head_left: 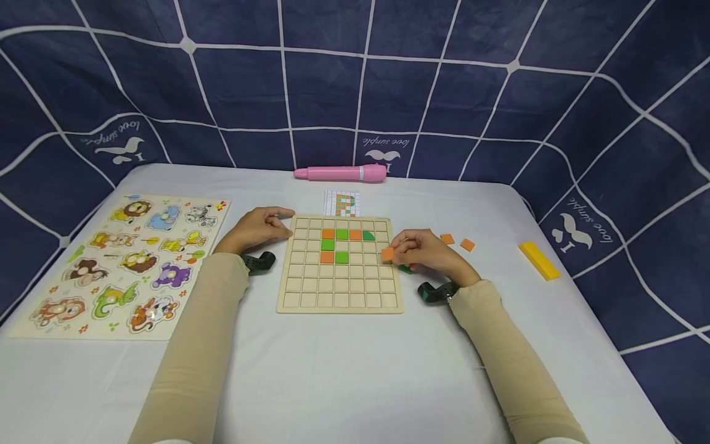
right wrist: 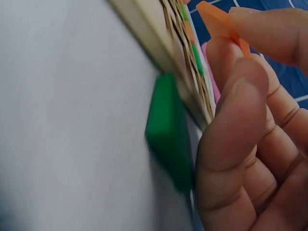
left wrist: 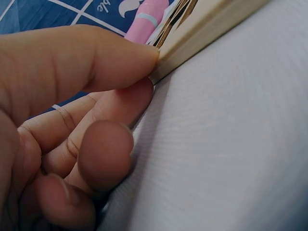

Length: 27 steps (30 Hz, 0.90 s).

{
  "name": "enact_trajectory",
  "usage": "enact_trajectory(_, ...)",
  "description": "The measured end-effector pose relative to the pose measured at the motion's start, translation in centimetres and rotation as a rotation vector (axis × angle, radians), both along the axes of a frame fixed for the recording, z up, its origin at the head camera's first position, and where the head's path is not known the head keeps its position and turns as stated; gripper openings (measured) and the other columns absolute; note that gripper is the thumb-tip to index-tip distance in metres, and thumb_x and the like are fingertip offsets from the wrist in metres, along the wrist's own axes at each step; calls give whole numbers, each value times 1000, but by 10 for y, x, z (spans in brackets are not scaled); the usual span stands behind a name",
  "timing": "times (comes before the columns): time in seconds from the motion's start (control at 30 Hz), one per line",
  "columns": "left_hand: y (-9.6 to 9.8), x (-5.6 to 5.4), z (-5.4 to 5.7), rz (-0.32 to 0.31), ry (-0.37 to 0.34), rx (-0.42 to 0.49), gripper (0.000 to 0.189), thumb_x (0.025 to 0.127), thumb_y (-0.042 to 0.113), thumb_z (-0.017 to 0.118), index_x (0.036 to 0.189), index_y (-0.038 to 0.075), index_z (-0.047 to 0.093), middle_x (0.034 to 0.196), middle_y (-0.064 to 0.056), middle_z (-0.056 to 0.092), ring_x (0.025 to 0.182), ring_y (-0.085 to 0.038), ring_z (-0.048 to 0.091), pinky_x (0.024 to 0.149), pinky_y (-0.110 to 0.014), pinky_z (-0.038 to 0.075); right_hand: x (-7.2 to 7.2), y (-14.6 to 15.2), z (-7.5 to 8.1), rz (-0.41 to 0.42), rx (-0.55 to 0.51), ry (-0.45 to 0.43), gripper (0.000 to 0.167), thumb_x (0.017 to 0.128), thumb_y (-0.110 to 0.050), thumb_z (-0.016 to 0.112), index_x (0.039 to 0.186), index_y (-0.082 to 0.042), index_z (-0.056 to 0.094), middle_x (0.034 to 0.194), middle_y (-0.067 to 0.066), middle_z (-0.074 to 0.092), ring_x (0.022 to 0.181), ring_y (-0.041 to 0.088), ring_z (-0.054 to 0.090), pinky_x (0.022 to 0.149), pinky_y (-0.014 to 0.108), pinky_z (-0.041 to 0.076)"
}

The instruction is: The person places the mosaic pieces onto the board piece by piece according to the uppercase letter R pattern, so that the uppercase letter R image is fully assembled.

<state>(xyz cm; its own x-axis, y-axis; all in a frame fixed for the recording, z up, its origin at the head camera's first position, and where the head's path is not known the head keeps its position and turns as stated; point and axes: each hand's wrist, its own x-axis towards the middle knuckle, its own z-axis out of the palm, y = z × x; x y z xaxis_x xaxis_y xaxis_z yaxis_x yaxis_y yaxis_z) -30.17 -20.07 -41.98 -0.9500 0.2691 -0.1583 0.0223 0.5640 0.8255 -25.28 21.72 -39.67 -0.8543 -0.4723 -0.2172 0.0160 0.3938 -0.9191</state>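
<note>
A wooden grid board [head_left: 339, 302] lies flat on the table, with several orange and green square tiles and a dark green rounded tile [head_left: 368, 235] in its cells. My left hand [head_left: 259, 227] touches the board's upper left side; in the left wrist view its thumb tip [left wrist: 144, 57] presses against the edge. Over the right edge of the board, my right hand [head_left: 424, 251] pinches an orange square tile [head_left: 387, 254] between thumb and finger. Below that hand a dark green piece [right wrist: 166, 130] rests beside the board, partly hidden in the head view.
A pattern card [head_left: 342, 203] and a pink pen-shaped object [head_left: 339, 173] are behind the board. Two loose orange tiles [head_left: 468, 245] lie beyond the right hand, with a yellow bar [head_left: 539, 260] farther right. An animal puzzle board [head_left: 119, 265] occupies the left side.
</note>
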Motion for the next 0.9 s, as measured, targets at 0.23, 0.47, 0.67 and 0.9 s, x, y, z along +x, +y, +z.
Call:
enact_trajectory(0.23,0,1,1,2,1,-3,63,94,17,80,153,5,60,88,0,66,82,-20,54,91,-39,39,-3,-15,3,8,26,12,30,96,-6,77,121,5,65,90,0,75,77,16,62,70,28,52)
enact_trajectory(0.47,0,0,1,3,10,-18,63,94,17,80,153,6,60,86,0,67,82,-22,55,95,-40,37,-6,-32,6,17,23,-4,26,96,-3,78,119,2,67,88,-1,76,73,16,59,67,27,51)
enact_trajectory(0.67,0,1,2,5,14,-20,63,94,19,80,153,6,60,84,1,68,79,-20,55,95,-40,37,-8,-45,6,33,64,6,24,96,-2,78,117,3,68,86,-4,75,68,13,56,63,26,49)
enact_trajectory(0.9,2,2,3,3,10,-14,64,94,20,81,153,6,60,85,2,68,77,-17,55,94,-39,37,-9,-56,7,72,108,29,21,94,-2,79,113,3,70,82,-3,73,61,12,52,58,25,46)
